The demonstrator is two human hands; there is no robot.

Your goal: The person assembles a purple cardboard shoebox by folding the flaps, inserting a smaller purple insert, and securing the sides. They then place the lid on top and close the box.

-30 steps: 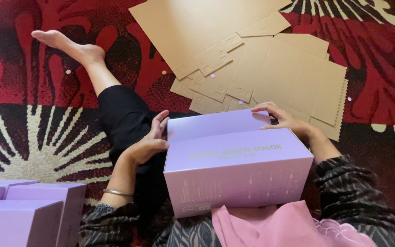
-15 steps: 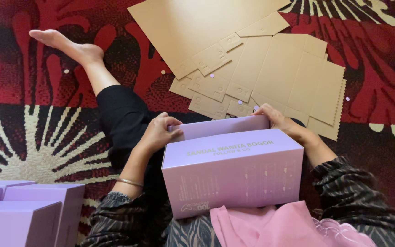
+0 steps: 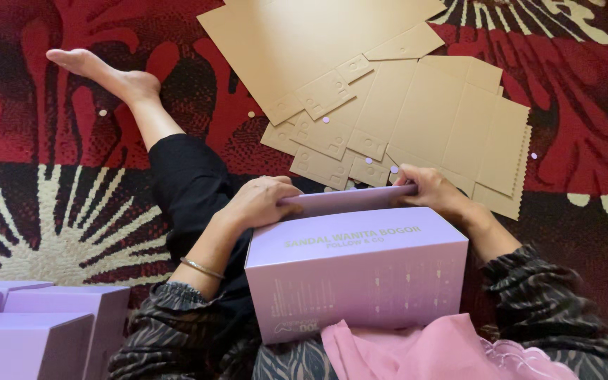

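The left hand (image 3: 262,200) lies curled over the left end of the far top flap of a lilac rectangular cardboard box (image 3: 357,278), fingers closed onto the flap's edge. The right hand (image 3: 434,191) pinches the same flap at its right end, fingers bent together over it. The box rests on the person's lap, its long side facing the camera, with a pink cloth (image 3: 423,352) against its lower edge. A thin metal bangle (image 3: 202,267) circles the left wrist. Beyond the box, flat tan die-cut cardboard sheets (image 3: 402,91) lie spread on a red, black and cream patterned carpet (image 3: 36,211). A bare foot (image 3: 100,70) stretches out to the left. More lilac boxes (image 3: 36,324) stand at the lower left.
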